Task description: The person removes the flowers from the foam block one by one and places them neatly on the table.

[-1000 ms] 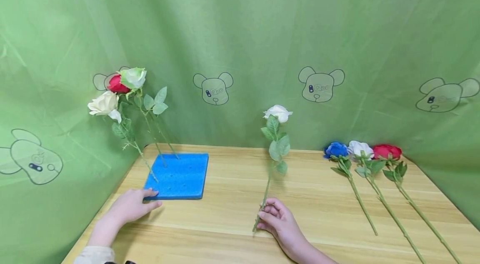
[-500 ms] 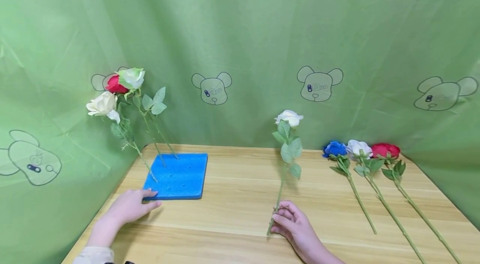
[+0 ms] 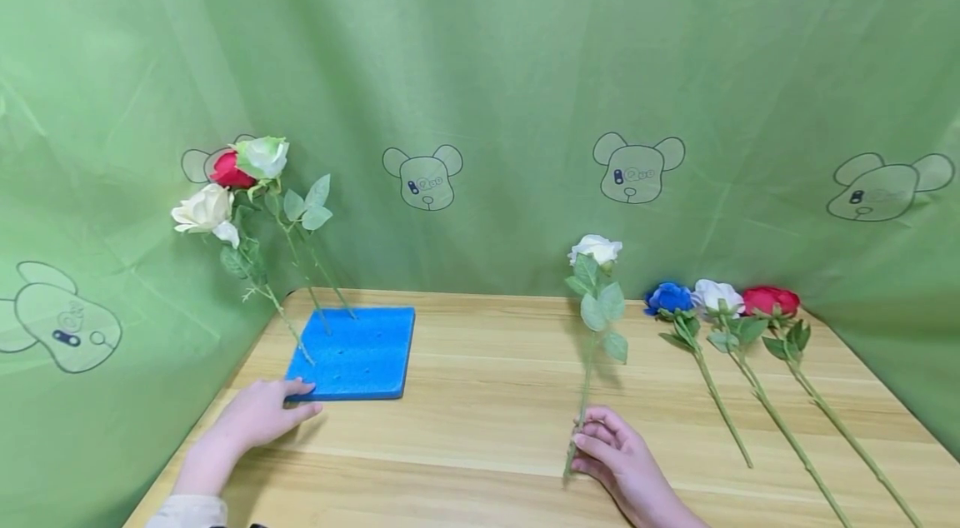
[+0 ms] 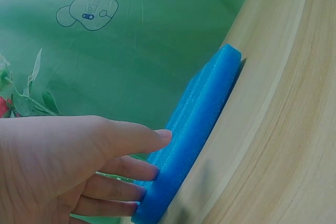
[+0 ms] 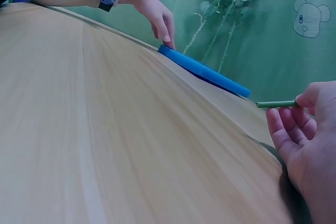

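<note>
My right hand (image 3: 626,460) pinches an artificial white rose (image 3: 596,249) low on its green stem. The rose stands nearly upright over the right-middle of the table, bloom at the top and leaves below it. In the right wrist view the cut end of the stem (image 5: 275,104) sticks out past my fingertips. Away to the left, my left hand (image 3: 262,411) rests on the front left corner of a blue foam block (image 3: 375,353), its fingers fairly straight. Up close in the left wrist view, thumb and fingertips touch the foam edge (image 4: 197,124).
Stuck in the block and leaning left are a cream rose (image 3: 204,209), a red rose (image 3: 231,170) and a green-white rose (image 3: 264,156). A blue flower (image 3: 670,297), a white flower (image 3: 718,296) and a red flower (image 3: 771,301) lie at right. Green curtain (image 3: 510,53) surrounds the table.
My right hand has carried the white rose to the right and slightly down, toward the lying flowers. The left hand and the foam block stay in place.
</note>
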`<state>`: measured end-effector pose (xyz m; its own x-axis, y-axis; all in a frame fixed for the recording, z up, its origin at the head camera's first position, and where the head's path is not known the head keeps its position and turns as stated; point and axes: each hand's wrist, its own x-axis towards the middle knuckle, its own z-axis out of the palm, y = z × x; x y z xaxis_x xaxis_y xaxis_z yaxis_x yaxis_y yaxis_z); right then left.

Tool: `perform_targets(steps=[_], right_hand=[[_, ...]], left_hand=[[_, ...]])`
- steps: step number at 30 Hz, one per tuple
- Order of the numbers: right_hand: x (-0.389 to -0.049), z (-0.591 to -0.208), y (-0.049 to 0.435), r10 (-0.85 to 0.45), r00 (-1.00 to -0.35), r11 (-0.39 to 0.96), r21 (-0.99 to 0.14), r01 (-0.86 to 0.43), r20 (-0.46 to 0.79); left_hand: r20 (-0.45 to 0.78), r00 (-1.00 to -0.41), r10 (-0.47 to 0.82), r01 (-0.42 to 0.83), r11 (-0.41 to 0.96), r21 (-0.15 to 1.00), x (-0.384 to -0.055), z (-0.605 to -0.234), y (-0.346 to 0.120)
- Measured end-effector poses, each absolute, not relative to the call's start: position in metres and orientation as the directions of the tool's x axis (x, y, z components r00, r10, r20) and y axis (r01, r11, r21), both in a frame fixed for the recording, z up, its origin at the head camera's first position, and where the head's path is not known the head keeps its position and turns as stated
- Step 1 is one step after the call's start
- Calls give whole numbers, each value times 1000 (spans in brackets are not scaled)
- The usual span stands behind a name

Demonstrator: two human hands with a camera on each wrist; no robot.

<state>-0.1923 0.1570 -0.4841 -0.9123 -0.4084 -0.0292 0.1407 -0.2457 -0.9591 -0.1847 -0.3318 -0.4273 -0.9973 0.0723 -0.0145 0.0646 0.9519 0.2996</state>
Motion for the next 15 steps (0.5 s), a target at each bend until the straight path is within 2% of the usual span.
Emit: perform_targets(steps=[8, 15], right_hand=[[-194, -486, 175, -461, -887, -274, -948, 160, -16], [-196, -483, 197, -541, -837, -268, -927, 261, -80]], left_hand=[[-15, -997, 71, 63, 953, 295, -185, -428, -332], [-17, -998, 60, 52, 952, 301, -185, -428, -332]])
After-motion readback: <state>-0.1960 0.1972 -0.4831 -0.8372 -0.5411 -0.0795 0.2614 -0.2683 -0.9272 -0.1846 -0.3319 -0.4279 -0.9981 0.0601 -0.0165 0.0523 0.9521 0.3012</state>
